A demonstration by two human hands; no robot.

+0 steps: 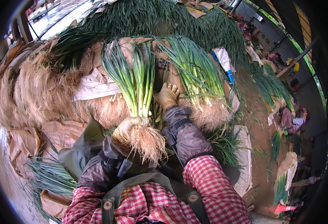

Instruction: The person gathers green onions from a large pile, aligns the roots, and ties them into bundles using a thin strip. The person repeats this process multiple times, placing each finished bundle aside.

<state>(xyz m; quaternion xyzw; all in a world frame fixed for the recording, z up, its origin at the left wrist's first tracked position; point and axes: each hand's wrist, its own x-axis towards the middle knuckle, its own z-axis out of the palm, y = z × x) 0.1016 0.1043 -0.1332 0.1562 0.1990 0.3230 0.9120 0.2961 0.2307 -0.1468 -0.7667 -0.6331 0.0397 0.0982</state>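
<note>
My left hand (122,130), in a pale yellow work glove, is closed round the base of a bunch of green onions (140,89). Their green leaves point away from me, and the tan roots hang down below the glove. My right hand (167,95), gloved the same way, holds nothing. Its fingers are apart over a brown sack (174,76), between that bunch and a larger pile of green onions (199,74) lying to its right. The pile's roots (209,115) face me, close to my right forearm.
Rooted green onion bundles (40,87) line the left, partly covered by sacking. A big heap of green leaves (164,20) stretches across the back. A blue-and-white bag (223,61) lies beyond the right pile. At far right a person (293,121) sits among more onions, and an orange cone (283,208) stands below.
</note>
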